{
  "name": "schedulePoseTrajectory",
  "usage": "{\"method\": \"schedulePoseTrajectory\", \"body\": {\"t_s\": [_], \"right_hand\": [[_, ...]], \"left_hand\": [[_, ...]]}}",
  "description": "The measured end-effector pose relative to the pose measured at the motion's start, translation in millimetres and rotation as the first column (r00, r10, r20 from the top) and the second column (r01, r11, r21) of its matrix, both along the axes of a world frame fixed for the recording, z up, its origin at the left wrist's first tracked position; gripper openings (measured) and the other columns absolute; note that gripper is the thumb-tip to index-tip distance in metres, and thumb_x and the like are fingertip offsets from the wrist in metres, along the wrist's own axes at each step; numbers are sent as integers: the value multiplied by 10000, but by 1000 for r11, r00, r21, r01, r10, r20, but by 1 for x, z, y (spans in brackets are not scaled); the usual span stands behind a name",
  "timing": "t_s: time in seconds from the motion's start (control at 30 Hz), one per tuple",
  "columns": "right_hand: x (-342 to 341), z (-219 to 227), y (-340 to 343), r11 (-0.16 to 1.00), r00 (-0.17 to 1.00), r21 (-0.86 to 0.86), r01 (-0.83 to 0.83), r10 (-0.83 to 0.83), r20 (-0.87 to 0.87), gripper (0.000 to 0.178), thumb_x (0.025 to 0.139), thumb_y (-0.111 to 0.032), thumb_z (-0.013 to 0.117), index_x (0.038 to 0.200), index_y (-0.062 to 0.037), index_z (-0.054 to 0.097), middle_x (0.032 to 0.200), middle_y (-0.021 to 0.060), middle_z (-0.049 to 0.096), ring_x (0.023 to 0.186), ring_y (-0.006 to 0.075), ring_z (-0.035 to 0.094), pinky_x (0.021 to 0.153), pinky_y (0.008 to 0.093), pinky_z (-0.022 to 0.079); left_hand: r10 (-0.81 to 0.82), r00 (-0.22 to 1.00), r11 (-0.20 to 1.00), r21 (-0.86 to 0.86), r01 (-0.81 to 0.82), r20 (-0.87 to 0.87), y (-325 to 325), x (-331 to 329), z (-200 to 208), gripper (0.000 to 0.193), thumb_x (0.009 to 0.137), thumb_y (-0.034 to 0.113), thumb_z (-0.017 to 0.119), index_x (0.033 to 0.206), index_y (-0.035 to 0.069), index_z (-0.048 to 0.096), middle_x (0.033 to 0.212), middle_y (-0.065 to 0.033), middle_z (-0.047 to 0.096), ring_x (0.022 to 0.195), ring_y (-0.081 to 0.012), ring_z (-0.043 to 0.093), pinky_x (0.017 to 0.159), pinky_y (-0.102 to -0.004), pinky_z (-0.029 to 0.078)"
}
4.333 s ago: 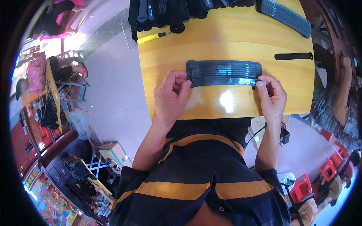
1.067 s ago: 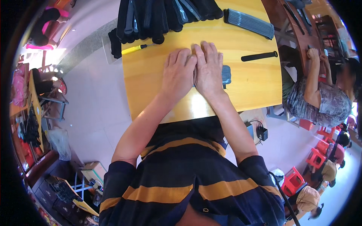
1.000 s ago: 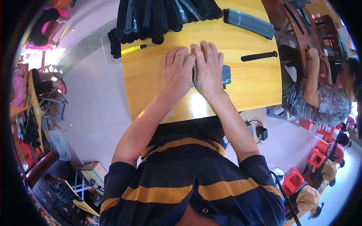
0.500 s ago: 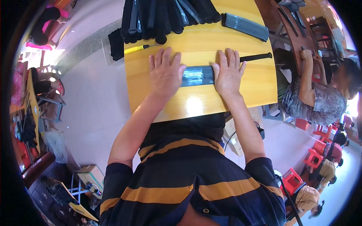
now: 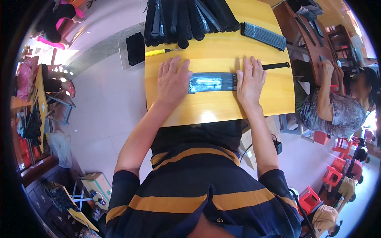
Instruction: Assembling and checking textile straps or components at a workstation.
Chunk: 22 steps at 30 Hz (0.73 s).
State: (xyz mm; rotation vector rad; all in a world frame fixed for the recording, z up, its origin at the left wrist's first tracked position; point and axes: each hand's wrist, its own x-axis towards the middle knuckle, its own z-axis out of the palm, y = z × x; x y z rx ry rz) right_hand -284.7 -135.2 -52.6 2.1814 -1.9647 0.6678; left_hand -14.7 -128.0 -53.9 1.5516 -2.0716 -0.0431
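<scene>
A flat row of dark, shiny strips (image 5: pixel 212 82) lies crosswise on the yellow table (image 5: pixel 178 115) in front of me. My left hand (image 5: pixel 173 81) rests palm down at the row's left end, fingers stretched forward. At the other end my right hand (image 5: pixel 250 81) lies the same way, its thumb side against the strips. Neither hand grips anything. Beyond my right fingers a single black strap (image 5: pixel 276 66) with a rounded, holed end sticks out to the right; its near part is hidden by that hand.
Many black straps (image 5: pixel 182 23) lie bunched at the table's far side, beside another neat dark stack (image 5: pixel 264 36). A yellow-handled screwdriver (image 5: pixel 156 52) lies far left. Black pieces fill a clear bin (image 5: pixel 135 49) left of the table. Another person (image 5: pixel 331 103) sits to the right.
My hands have moved slightly apart, so more of the strips' ends shows between them. The whole table has shifted a little to the right in view.
</scene>
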Motion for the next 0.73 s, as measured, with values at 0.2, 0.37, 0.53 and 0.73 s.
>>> {"method": "schedulePoseTrajectory", "body": {"t_s": [0.2, 0.37, 0.53, 0.73], "right_hand": [[36, 23, 40, 897, 897, 124, -424, 397, 192, 648, 907, -245, 720, 1487, -80, 483, 1556, 175, 432, 1479, 388, 375, 1193, 629, 273], [31, 16, 75, 862, 910, 292, -415, 401, 108, 771, 936, -420, 668, 1555, -47, 398, 1649, 169, 331, 1539, 384, 288, 1218, 615, 238], [14, 8, 79, 880, 945, 354, -315, 325, 35, 901, 967, -639, 524, 1616, -52, 307, 1704, 160, 238, 1573, 371, 222, 1234, 586, 226], [-20, 6, 83, 907, 980, 385, -173, 199, -26, 949, 969, -660, 511, 1652, -75, 208, 1723, 147, 186, 1595, 334, 165, 1254, 566, 194]], "left_hand": [[-227, 974, 972, 65, 228, -16, 32, -14, 29, 548, 907, 258, 707, 1401, 76, 556, 1470, -151, 496, 1410, -369, 440, 1171, -549, 350], [-326, 945, 901, 298, 315, -13, 73, -1, 37, 781, 876, 383, 746, 1519, 56, 448, 1609, -133, 381, 1524, -352, 311, 1216, -563, 292], [-358, 933, 850, 428, 308, 41, 77, 10, 21, 930, 861, 455, 746, 1587, 39, 341, 1683, -145, 273, 1576, -332, 218, 1268, -524, 200], [-368, 926, 833, 472, 289, 83, 76, 10, 17, 943, 867, 446, 746, 1606, 54, 311, 1710, -135, 213, 1585, -342, 185, 1281, -520, 166]]}}
